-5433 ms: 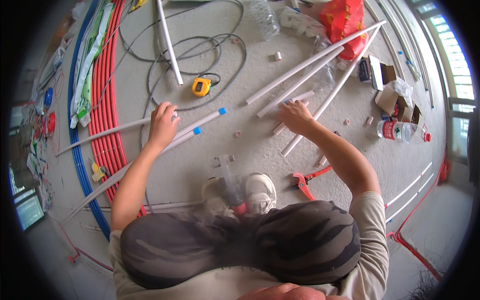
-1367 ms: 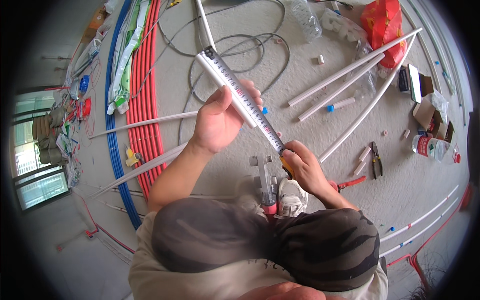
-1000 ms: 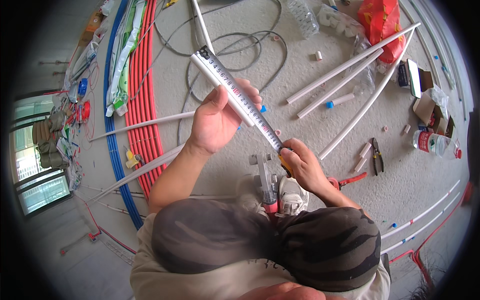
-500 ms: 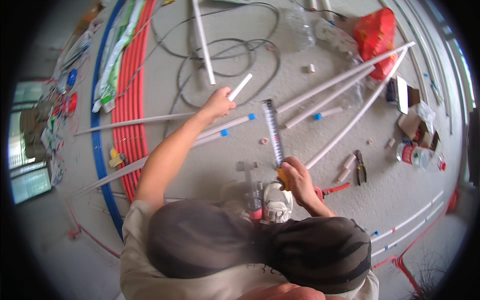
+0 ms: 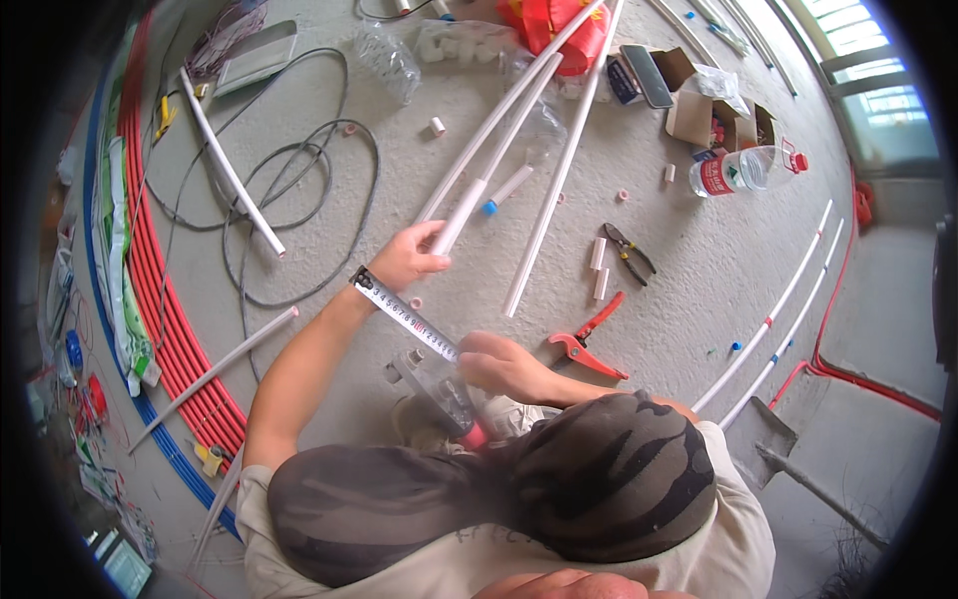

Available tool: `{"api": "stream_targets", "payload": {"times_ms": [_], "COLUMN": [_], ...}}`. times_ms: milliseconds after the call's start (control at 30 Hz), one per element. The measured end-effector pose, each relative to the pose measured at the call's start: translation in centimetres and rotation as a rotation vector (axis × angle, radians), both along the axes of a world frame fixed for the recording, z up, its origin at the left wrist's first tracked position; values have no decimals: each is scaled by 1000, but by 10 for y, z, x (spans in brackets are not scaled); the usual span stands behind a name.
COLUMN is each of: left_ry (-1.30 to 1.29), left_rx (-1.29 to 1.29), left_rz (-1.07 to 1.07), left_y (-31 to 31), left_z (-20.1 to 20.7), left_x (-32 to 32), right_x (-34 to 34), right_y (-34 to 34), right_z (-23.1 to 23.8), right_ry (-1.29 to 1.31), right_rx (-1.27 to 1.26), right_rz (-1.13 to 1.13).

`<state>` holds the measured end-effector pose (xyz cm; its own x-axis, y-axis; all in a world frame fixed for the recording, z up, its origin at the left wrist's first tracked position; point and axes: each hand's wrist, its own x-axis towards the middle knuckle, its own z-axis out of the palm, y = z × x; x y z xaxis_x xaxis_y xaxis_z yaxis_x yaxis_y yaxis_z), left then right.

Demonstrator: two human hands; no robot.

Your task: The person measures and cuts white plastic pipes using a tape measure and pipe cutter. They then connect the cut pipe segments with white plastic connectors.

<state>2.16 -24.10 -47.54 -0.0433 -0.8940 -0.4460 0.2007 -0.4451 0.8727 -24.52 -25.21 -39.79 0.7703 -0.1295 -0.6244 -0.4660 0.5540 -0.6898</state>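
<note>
White pipe piece (image 5: pixel 460 217), short and slanting toward the upper centre of the frame, is held near its lower end by the left hand (image 5: pixel 410 258), fingers closed round it. At lower centre, the right hand (image 5: pixel 504 366) has its fingers curled where an extended tape-measure blade (image 5: pixel 406 316) disappears; the case is hidden, so how firmly it is held I cannot tell. The blade's hooked end overlaps the left forearm (image 5: pixel 304 364) in view; whether they touch is unclear. If either hand shifts, the thin blade could plausibly snag there or buckle, and a sudden recoil might nick skin. Gripped at one end only, the pipe piece could swing and knock the long white pipes (image 5: pixel 567 175) around its far end. Grey cable (image 5: pixel 378 180) loops at left could catch a passing pipe. Knees (image 5: pixel 619 479) bound the lower edge, and a tool (image 5: pixel 444 404) of unclear kind stands under the blade, limiting downward travel. Right of centre, a red pipe cutter (image 5: pixel 587 355) and pliers (image 5: pixel 625 247) hem the right hand; concrete floor (image 5: pixel 689 275) beyond them offers wider room.
</note>
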Motion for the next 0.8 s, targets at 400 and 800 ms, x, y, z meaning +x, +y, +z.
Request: {"api": "stream_targets", "payload": {"times_ms": [400, 800], "left_ry": [-1367, -1096], "left_rx": [531, -9], "left_rz": [-151, 120], "left_y": [186, 145], "left_z": [-15, 67], "left_x": [122, 68], "right_x": [8, 43], "right_y": [1, -7], "right_z": [-7, -13], "right_ry": [69, 53], "right_rx": [-37, 461], "right_rz": [-66, -460]}}
